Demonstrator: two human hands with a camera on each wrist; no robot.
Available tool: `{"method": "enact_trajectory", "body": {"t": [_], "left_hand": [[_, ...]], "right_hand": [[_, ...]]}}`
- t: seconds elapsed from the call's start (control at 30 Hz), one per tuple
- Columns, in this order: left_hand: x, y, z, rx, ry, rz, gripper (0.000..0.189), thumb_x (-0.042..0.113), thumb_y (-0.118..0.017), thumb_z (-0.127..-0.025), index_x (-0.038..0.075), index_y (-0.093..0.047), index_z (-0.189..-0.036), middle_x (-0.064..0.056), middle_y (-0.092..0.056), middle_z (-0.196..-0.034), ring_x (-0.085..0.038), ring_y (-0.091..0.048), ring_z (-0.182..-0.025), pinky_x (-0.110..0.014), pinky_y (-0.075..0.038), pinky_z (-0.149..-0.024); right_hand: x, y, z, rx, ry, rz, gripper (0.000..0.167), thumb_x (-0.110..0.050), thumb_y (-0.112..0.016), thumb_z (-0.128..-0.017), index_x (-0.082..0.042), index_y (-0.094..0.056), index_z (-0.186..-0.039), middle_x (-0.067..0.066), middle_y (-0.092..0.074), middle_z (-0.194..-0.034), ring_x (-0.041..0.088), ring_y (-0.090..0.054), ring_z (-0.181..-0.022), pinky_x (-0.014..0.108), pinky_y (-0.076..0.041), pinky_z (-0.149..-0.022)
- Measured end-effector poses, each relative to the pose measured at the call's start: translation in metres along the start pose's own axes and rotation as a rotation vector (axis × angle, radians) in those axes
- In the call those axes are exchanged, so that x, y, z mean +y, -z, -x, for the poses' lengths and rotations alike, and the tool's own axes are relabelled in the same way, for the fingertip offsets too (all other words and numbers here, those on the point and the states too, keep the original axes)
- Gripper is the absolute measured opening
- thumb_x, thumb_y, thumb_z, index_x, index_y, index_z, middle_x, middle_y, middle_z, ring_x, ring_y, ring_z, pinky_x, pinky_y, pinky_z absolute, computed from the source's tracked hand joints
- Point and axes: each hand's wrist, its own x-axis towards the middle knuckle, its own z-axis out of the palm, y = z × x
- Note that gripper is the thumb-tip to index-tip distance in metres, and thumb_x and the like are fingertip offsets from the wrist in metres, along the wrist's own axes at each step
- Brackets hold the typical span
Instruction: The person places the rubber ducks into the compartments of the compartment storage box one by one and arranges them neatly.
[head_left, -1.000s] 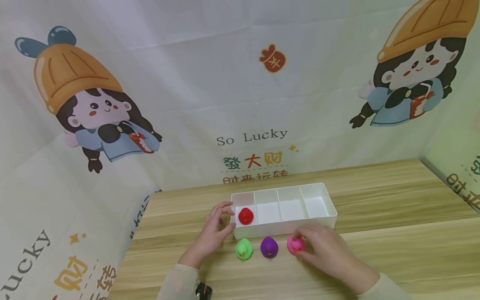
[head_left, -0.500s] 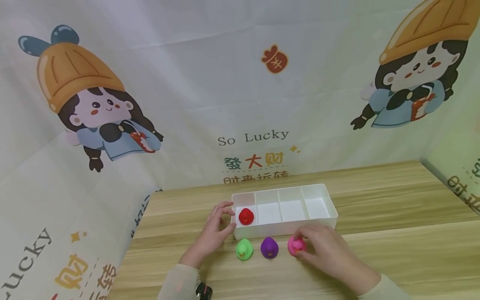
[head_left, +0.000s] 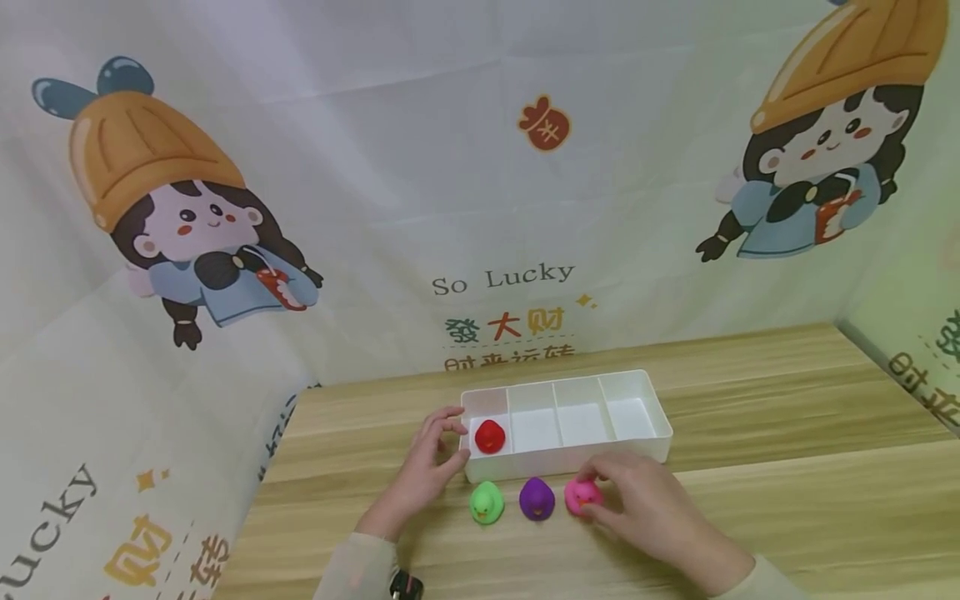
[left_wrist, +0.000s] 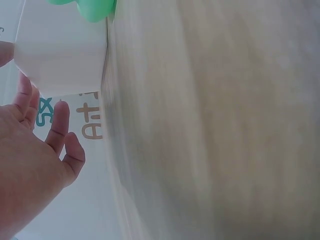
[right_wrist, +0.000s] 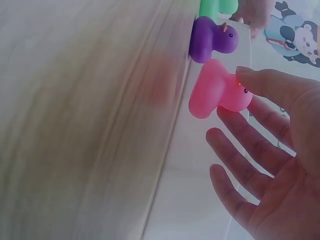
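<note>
My right hand (head_left: 641, 500) pinches a pink rubber duck (right_wrist: 212, 92) between thumb and fingertips, while its other fingers spread loosely. The duck overlaps the white box's front wall in the right wrist view. Fingertips of my left hand (head_left: 427, 462) touch the left end of the white divided box (head_left: 566, 460), with the thumb by its front corner. A red duck (head_left: 490, 437) sits in the box's leftmost compartment. In front of the box stand a green duck (head_left: 487, 503) and a purple duck (head_left: 537, 499), with the pink one at the right of this row.
The box's other compartments (head_left: 581, 423) hold nothing. Beneath everything is a wood-grain table (head_left: 750, 400). A printed cloth (head_left: 637, 208) hangs behind it and along the sides. A small dark object (head_left: 406, 585) shows beside the left sleeve.
The pink duck has shifted slightly left, closer to the purple duck, together with my right hand. My left hand and the box stay put.
</note>
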Motion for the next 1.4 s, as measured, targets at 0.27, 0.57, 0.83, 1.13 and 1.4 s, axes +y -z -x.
{"method": "enact_trajectory", "body": {"t": [0.27, 0.57, 0.83, 1.13, 1.4], "left_hand": [[0.000, -0.001, 0.000, -0.001, 0.000, 0.005, 0.022, 0.006, -0.068, -0.096, 0.013, -0.058, -0.115, -0.007, -0.046, -0.156, -0.029, -0.045, -0.120, -0.041, -0.040, -0.098], [0.001, -0.002, 0.001, -0.004, 0.009, 0.008, 0.022, 0.005, -0.068, -0.095, 0.013, -0.058, -0.114, -0.007, -0.046, -0.156, -0.030, -0.043, -0.126, -0.040, -0.041, -0.099], [0.002, -0.003, 0.001, -0.013, 0.018, 0.000, 0.023, 0.006, -0.067, -0.096, 0.014, -0.058, -0.115, -0.006, -0.045, -0.156, -0.030, -0.044, -0.124, -0.042, -0.041, -0.100], [0.004, -0.003, 0.002, -0.012, 0.020, -0.007, 0.022, 0.008, -0.067, -0.096, 0.013, -0.058, -0.115, -0.005, -0.045, -0.157, -0.026, -0.048, -0.114, -0.042, -0.041, -0.096], [0.002, -0.001, 0.001, 0.000, 0.020, -0.018, 0.022, 0.007, -0.067, -0.096, 0.014, -0.058, -0.115, -0.005, -0.046, -0.156, -0.028, -0.047, -0.118, -0.043, -0.042, -0.098]], "right_hand": [[-0.003, 0.001, -0.002, 0.042, -0.002, -0.008, 0.026, -0.032, -0.088, -0.079, -0.028, -0.072, -0.098, -0.018, -0.073, -0.097, 0.008, -0.068, -0.095, 0.036, -0.057, -0.086], [-0.008, 0.003, 0.000, 0.064, -0.013, -0.022, 0.027, -0.034, -0.088, -0.080, -0.027, -0.072, -0.101, -0.017, -0.073, -0.102, 0.006, -0.067, -0.100, 0.035, -0.057, -0.090], [-0.011, 0.004, 0.001, 0.089, -0.023, -0.028, 0.030, -0.032, -0.089, -0.079, -0.028, -0.072, -0.104, -0.019, -0.073, -0.106, 0.005, -0.067, -0.103, 0.034, -0.056, -0.091], [-0.013, 0.010, -0.007, 0.101, 0.002, -0.056, 0.032, -0.024, -0.089, -0.080, -0.021, -0.073, -0.108, -0.014, -0.073, -0.105, 0.008, -0.068, -0.099, 0.031, -0.057, -0.088], [-0.015, 0.014, -0.014, 0.100, 0.010, -0.088, 0.031, -0.023, -0.088, -0.082, -0.020, -0.072, -0.109, -0.014, -0.073, -0.106, 0.011, -0.068, -0.097, 0.030, -0.058, -0.086]]}}
